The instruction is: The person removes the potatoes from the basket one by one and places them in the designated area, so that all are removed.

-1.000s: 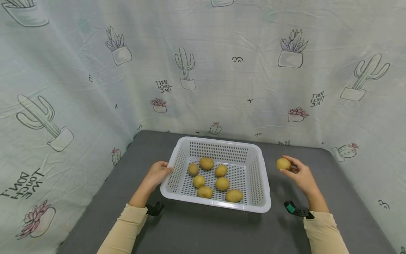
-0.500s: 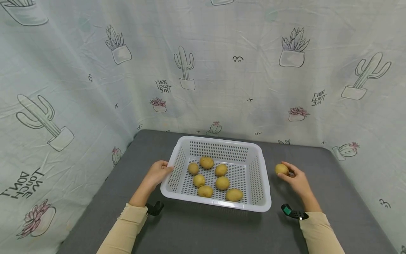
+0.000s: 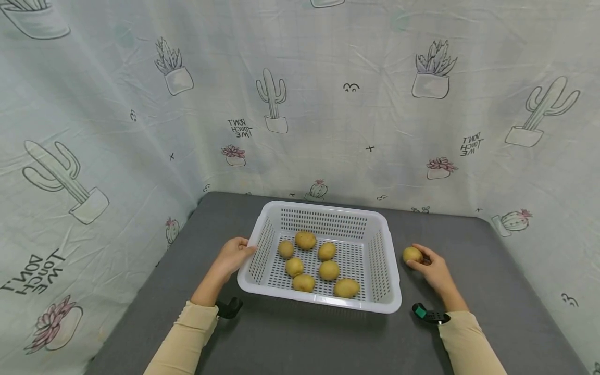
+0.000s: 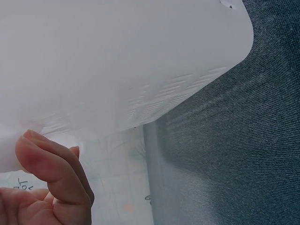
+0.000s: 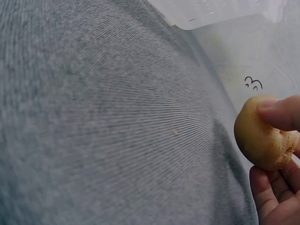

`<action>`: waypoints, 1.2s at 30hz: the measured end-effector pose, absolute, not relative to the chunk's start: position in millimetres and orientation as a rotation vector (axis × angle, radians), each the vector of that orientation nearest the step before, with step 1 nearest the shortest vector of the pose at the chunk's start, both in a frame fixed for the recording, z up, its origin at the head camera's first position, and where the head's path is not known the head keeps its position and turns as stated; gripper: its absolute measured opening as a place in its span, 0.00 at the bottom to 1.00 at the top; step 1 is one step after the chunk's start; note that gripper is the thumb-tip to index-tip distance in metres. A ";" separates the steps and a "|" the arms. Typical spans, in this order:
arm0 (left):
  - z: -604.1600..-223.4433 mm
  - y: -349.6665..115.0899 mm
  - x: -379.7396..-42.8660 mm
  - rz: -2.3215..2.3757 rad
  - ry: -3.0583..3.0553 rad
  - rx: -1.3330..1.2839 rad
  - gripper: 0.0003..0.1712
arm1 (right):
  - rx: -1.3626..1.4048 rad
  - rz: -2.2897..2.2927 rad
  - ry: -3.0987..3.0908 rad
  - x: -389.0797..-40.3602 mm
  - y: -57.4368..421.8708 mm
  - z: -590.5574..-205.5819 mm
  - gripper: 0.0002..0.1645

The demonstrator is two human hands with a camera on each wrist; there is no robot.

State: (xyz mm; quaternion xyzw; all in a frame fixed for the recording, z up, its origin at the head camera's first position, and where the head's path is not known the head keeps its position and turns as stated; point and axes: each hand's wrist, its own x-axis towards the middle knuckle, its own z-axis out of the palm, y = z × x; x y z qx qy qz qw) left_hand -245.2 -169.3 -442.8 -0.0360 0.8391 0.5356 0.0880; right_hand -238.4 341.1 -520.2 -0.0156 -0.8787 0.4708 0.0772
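My right hand (image 3: 433,269) pinches a potato (image 3: 412,254) between thumb and fingers, just right of a white plastic basket (image 3: 323,301). In the right wrist view the thumb presses the upper side of this potato (image 5: 260,136) and the fingertips support it from below. At the basket's left end, my left hand (image 3: 232,256) grips the rim, its thumb over the top edge. Curled fingers (image 4: 61,168) show under the basket's wall (image 4: 122,56) in the left wrist view. Several potatoes lie spread on the perforated basket floor, among them a large one (image 3: 346,288) near the front right corner.
A dark grey cloth (image 3: 300,344) covers the table under the basket. Behind and along both sides hangs a pale curtain (image 3: 328,130) printed with cacti. A black strap with a small device (image 3: 428,314) sits on the right wrist; another (image 3: 228,308) is on the left.
My right hand has moved left and slightly down in the head view, carrying the potato closer to the basket's right end. The left hand and the basket have stayed in place.
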 end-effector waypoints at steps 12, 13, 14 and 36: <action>-442.9 -168.8 -243.7 1.598 2.505 -0.107 0.18 | -0.091 1.424 -2.630 -240.8 341.3 -528.3 0.38; -443.0 -168.6 -243.8 1.596 2.507 -0.106 0.18 | -0.090 1.426 -2.630 -241.2 341.5 -528.7 0.38; -443.1 -168.5 -243.9 1.595 2.507 -0.106 0.18 | -0.089 1.426 -2.628 -241.5 341.6 -528.8 0.38; -443.6 -168.5 -244.9 1.599 2.502 -0.109 0.18 | -0.098 1.479 -2.582 -244.1 343.9 -528.8 0.38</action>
